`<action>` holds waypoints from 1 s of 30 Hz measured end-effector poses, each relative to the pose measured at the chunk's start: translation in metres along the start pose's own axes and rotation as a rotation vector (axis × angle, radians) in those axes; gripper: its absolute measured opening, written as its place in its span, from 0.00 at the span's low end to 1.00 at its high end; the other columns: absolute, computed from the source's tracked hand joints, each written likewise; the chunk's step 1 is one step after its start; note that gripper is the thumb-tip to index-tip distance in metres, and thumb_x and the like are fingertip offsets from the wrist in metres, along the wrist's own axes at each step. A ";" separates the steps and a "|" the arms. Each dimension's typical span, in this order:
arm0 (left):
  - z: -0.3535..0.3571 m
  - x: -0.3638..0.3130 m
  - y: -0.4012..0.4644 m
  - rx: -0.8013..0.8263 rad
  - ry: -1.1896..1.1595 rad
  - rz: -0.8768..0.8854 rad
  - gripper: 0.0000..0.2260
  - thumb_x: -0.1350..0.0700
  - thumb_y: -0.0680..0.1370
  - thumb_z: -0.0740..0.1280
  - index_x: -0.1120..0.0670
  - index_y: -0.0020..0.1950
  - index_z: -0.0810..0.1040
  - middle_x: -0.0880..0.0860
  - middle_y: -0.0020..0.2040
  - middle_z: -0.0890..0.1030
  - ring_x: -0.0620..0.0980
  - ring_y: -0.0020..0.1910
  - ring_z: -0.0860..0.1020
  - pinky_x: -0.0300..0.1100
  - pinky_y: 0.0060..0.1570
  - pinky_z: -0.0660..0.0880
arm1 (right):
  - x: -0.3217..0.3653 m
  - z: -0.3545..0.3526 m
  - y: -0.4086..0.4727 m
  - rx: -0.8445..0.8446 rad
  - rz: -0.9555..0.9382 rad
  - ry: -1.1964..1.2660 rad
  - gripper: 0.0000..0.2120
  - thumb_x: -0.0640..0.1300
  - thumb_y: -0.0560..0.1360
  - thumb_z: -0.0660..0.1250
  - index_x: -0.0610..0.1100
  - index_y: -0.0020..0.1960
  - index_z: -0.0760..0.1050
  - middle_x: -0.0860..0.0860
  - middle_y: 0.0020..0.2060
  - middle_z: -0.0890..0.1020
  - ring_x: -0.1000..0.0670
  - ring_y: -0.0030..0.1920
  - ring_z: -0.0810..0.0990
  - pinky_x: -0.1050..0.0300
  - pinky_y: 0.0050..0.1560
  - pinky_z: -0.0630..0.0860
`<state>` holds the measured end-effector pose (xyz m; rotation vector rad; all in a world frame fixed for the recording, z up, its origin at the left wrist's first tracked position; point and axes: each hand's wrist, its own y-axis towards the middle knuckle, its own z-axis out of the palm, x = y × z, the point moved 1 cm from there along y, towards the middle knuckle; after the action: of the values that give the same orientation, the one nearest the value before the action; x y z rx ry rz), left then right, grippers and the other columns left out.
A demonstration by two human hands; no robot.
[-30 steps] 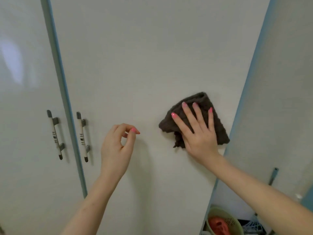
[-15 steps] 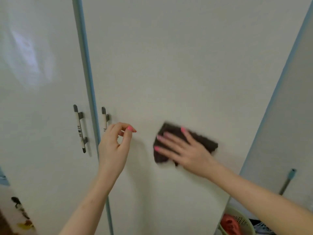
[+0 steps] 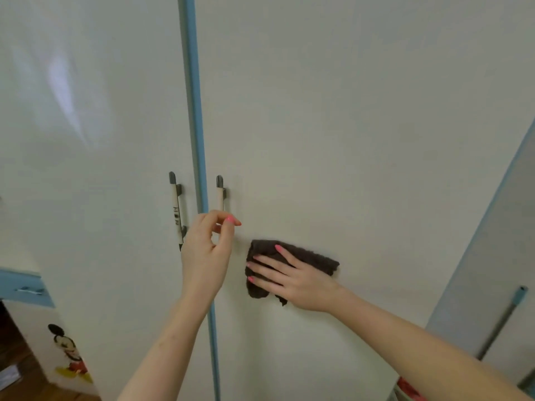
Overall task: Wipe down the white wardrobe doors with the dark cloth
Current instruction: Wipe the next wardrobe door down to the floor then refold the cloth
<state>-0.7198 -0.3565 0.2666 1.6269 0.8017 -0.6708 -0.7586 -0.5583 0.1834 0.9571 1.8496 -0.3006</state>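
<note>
Two white wardrobe doors fill the view, the left door [image 3: 95,169] and the right door [image 3: 347,125], split by a blue strip [image 3: 194,111]. My right hand [image 3: 292,277] lies flat with fingers spread on the dark brown cloth [image 3: 312,256], pressing it against the right door just right of the handles. My left hand [image 3: 207,250] hovers in front of the blue strip, fingers loosely curled, thumb and forefinger nearly touching, holding nothing. It covers the lower part of the right door's handle [image 3: 220,189].
The left door's handle [image 3: 177,209] stands left of my left hand. A grey pole with a blue tip [image 3: 503,319] leans at the right. A blue-trimmed cabinet with a cartoon mouse sticker [image 3: 68,351] is at lower left. Something red [image 3: 409,389] shows at bottom right.
My right hand has slid the cloth left and downward across the right door, toward the handles. The view has shifted, so the doors now sit further right. My left hand keeps its curled pose.
</note>
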 end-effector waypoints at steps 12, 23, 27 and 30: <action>-0.018 0.013 0.005 0.007 -0.062 -0.040 0.09 0.53 0.78 0.59 0.48 0.43 0.77 0.47 0.46 0.79 0.39 0.47 0.76 0.34 0.45 0.68 | -0.095 -0.074 0.088 -0.417 0.537 0.048 0.17 0.34 0.81 0.54 0.37 0.68 0.71 0.41 0.70 0.70 0.39 0.71 0.66 0.33 0.70 0.60; -0.045 0.033 0.000 0.022 -0.018 -0.064 0.08 0.56 0.79 0.61 0.47 0.42 0.77 0.47 0.46 0.79 0.45 0.47 0.76 0.42 0.46 0.72 | 0.093 0.031 -0.003 0.225 -0.090 -0.024 0.22 0.40 0.78 0.52 0.43 0.70 0.69 0.47 0.72 0.67 0.47 0.73 0.65 0.33 0.71 0.33; -0.049 0.037 0.001 0.041 0.010 -0.066 0.08 0.56 0.79 0.61 0.47 0.42 0.77 0.47 0.46 0.79 0.44 0.47 0.76 0.43 0.47 0.72 | 0.046 0.009 0.017 -0.104 0.105 0.044 0.19 0.36 0.80 0.54 0.42 0.70 0.70 0.46 0.71 0.69 0.46 0.72 0.65 0.37 0.74 0.50; -0.049 0.039 0.000 0.032 -0.005 -0.091 0.09 0.56 0.79 0.61 0.48 0.42 0.77 0.46 0.46 0.79 0.41 0.46 0.75 0.41 0.46 0.72 | -0.015 -0.027 0.043 -0.401 0.603 0.132 0.20 0.33 0.80 0.54 0.41 0.71 0.67 0.43 0.72 0.67 0.44 0.75 0.59 0.37 0.72 0.55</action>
<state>-0.6959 -0.3020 0.2451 1.6248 0.8695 -0.7547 -0.7426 -0.5215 0.2177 1.2051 1.5585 0.4906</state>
